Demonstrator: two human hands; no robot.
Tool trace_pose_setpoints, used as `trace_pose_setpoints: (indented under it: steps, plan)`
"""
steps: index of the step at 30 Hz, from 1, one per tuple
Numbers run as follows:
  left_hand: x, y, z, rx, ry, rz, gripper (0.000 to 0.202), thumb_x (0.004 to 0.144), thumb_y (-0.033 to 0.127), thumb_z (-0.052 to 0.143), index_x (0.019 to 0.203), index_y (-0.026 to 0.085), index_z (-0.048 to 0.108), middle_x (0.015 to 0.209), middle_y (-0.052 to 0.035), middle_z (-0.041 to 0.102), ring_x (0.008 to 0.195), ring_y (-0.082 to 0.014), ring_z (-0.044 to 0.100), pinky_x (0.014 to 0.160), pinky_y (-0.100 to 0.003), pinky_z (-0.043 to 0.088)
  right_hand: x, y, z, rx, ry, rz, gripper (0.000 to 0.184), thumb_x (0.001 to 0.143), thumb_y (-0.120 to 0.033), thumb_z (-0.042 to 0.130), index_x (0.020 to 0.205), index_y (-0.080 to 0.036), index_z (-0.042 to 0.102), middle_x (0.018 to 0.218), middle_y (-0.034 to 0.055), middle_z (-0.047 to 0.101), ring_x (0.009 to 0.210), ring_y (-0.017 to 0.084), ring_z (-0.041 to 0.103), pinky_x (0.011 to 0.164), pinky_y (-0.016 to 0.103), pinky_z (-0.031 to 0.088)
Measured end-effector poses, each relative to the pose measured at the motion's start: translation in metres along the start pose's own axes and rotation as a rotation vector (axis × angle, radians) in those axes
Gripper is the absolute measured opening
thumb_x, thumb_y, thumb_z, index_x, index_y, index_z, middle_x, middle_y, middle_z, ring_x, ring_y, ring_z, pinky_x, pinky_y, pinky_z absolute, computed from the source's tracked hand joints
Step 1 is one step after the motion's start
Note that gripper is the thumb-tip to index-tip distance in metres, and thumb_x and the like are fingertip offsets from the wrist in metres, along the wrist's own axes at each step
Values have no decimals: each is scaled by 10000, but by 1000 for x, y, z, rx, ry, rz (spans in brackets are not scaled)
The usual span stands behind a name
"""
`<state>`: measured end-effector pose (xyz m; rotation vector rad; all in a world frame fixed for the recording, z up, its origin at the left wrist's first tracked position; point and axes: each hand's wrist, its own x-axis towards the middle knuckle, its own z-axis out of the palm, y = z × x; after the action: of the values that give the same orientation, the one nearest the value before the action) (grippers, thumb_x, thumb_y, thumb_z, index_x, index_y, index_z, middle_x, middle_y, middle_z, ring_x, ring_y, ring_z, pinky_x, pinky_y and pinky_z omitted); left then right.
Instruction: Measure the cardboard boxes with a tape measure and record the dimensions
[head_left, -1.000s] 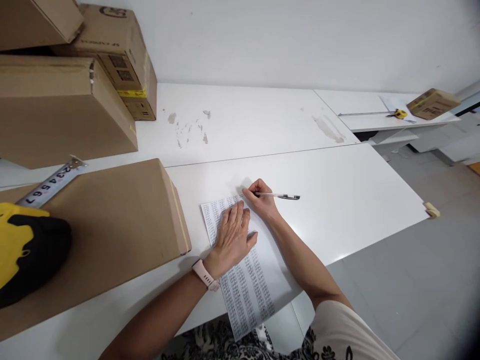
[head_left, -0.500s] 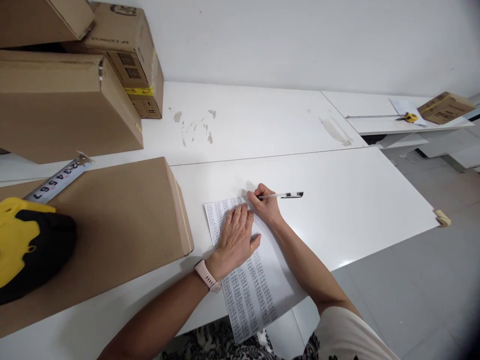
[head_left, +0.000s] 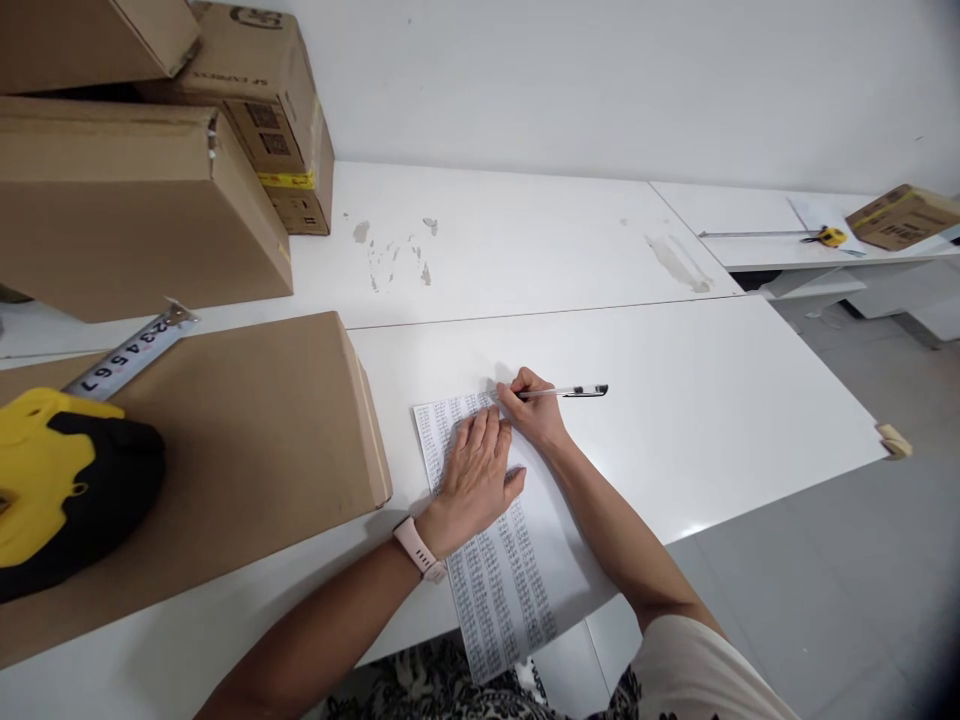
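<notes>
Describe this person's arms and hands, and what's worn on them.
The left hand and right hand are ungloved. A pale pink strap with dark slots circles the left wrist; a short, off-white sleeve shows on the right arm.

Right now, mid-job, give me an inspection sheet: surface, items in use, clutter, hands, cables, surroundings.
Surface: glossy white table, grey scuffs toward the wall.
Items in use: printed white paper sheet, overhanging the near edge; slim clear-and-black pen.
Clutter: brown cardboard boxes and yellow-and-black tape measure, left.
Hands: left hand flat on the sheet; right hand gripping the pen.
Cables: nothing seen.
Surroundings: white wall behind, grey floor right.
</notes>
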<state>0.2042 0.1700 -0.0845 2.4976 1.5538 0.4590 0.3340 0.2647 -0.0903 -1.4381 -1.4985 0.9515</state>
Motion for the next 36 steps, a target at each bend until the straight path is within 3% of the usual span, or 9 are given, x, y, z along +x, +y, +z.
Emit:
trace_pose_setpoints:
  steps: [4, 13, 18, 36]
  plan:
    - [0, 0, -1, -6, -11, 3, 592, 955, 402, 522, 1395, 7, 482, 1513, -286, 484, 1421, -395, 436, 1192, -547, 309, 0, 2, 0, -11, 2, -6, 322, 769, -344, 642, 603, -234, 389, 557, -59, 396, 542, 108, 322, 522, 265, 292]
    - [1, 0, -2, 19, -10, -3, 575, 955, 414, 517, 1403, 55, 480, 1523, -257, 490, 1429, -375, 436, 1179, -544, 320, 0, -1, 0, 21, 24, -12, 312, 748, -336, 629, 587, -237, 380, 552, -61, 387, 537, 104, 318, 518, 263, 286]
    - [0, 0, 0, 13, -5, 12, 593, 964, 411, 505, 1399, 9, 479, 1533, -284, 464, 1427, -394, 427, 1185, -542, 316, 0, -3, -1, 36, 47, -5, 325, 754, -356, 640, 590, -239, 385, 540, -62, 395, 529, 101, 320, 514, 266, 276]
    - [0, 1, -3, 42, -14, 14, 606, 970, 428, 500, 1405, 7, 480, 1532, -287, 462, 1422, -394, 433, 1176, -534, 331, 1, 0, -1, 29, 41, -35, 298, 734, -298, 625, 581, -234, 378, 540, -68, 368, 530, 93, 297, 510, 263, 258]
